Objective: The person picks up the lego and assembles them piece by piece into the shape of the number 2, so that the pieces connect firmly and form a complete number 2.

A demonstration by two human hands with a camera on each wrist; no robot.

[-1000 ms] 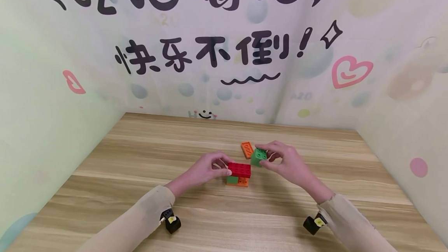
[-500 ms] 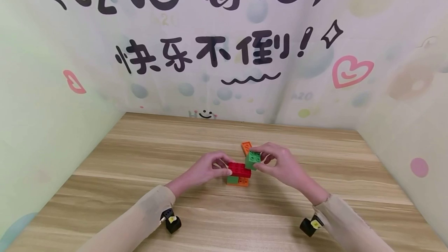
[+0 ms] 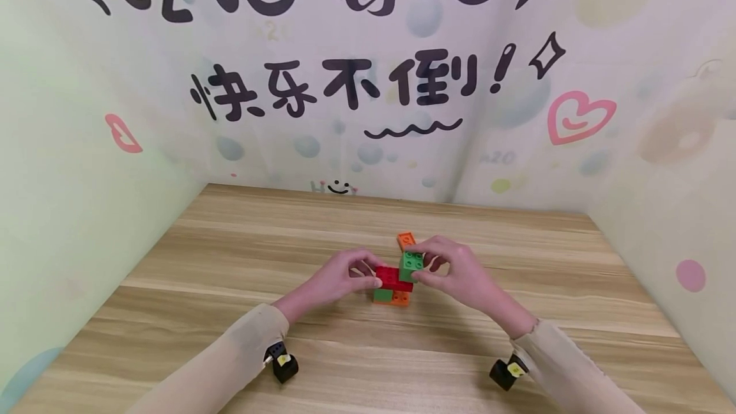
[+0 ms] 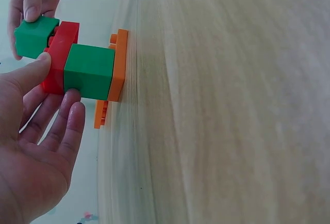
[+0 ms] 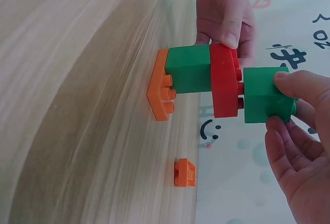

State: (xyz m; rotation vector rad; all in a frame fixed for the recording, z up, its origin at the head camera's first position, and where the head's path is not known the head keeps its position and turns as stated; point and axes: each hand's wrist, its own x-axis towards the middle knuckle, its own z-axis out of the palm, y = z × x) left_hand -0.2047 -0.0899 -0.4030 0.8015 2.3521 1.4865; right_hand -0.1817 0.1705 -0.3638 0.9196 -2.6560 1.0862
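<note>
Table [image 3: 230, 254] of pale wood lies under your hands, with printed walls [image 3: 368, 82] on three sides. Your left hand [image 3: 339, 281] grips the left end of the red brick [image 3: 390, 275] between thumb and fingers, steadying the stack. That red brick sits on a green block [image 4: 88, 72], which sits on an orange plate [image 5: 161, 91] flat on the table. Your right hand [image 3: 457, 270] pinches the small green brick [image 3: 411, 264] between thumb and fingertips, holding it over the red brick's right end, at its studs; the right wrist view shows a narrow gap between them. Another orange piece [image 5: 184, 172] lies just behind, apart from the stack.
</note>
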